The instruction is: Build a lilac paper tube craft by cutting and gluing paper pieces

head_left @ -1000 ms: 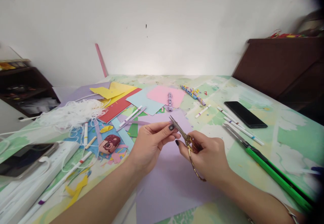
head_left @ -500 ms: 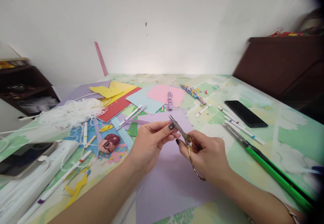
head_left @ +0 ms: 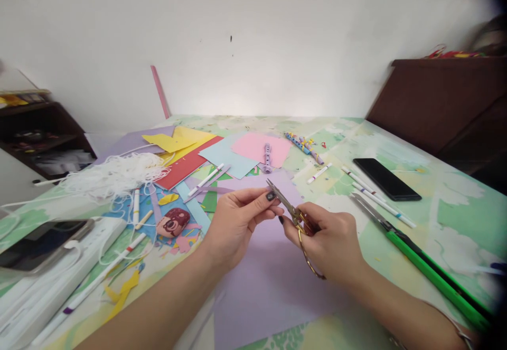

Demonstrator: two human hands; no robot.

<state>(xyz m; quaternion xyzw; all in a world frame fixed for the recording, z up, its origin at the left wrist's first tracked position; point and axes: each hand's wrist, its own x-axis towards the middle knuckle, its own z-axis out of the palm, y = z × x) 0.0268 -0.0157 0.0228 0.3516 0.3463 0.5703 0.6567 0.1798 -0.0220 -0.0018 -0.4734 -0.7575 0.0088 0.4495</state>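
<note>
Head view: the left hand's (head_left: 241,223) thumb and forefinger are pressing together at the tips, and whatever may be lying between them is too small or hidden to tell. Just beside that pinch, the right hand (head_left: 330,239) is gripping gold-handled scissors (head_left: 283,197), its fingers curling around the loops. The scissors are hanging above a large purple sheet (head_left: 269,297), their long axis running slantwise from the handles at the lower right; the points are aiming away from the person and leftward, past the left thumbnail. Fine snipping at the fingertips seems to be the step in hand; the next move would be calling for a steady pinch and skin kept clear of the blades. Farther out, a patterned purple roll (head_left: 267,157) is resting partly on a pink sheet (head_left: 245,147), while a green-handled cutter (head_left: 428,276) is lying on the tablecloth, right of the right hand.
</note>
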